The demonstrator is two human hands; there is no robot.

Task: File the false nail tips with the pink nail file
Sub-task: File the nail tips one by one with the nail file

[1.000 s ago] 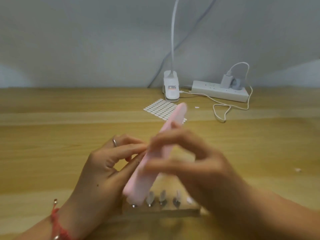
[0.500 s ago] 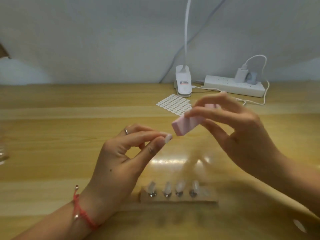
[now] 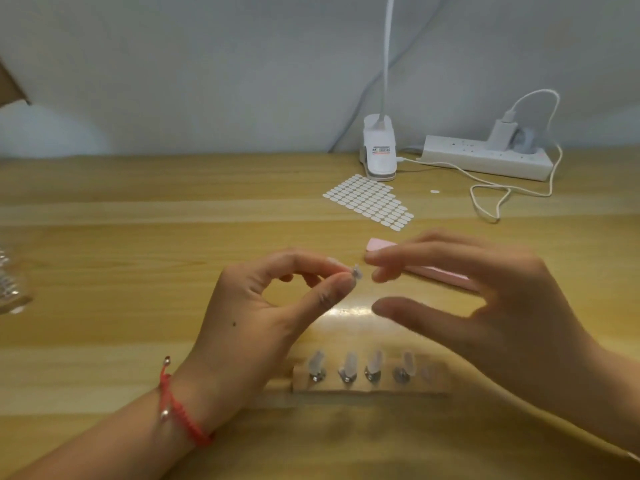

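My left hand [image 3: 273, 306] pinches a small clear false nail tip [image 3: 356, 273] between thumb and forefinger, above the table. My right hand [image 3: 485, 306] hovers just to its right with fingers spread, holding nothing. The pink nail file [image 3: 379, 244] lies flat on the wooden table behind my right hand, mostly hidden by the fingers. In front of both hands a small wooden block [image 3: 367, 388] carries several clear nail tips [image 3: 349, 367] upright on metal studs.
A sheet of white oval stickers [image 3: 370, 200] lies behind the file. Farther back stand a white clip lamp base [image 3: 379, 152] and a white power strip [image 3: 485, 157] with a looping cable [image 3: 491, 199]. A clear object [image 3: 10, 282] sits at the left edge.
My right hand has let go of the pink file, which now lies on the table, and has come back open beside the left hand. The left hand still holds the tip.
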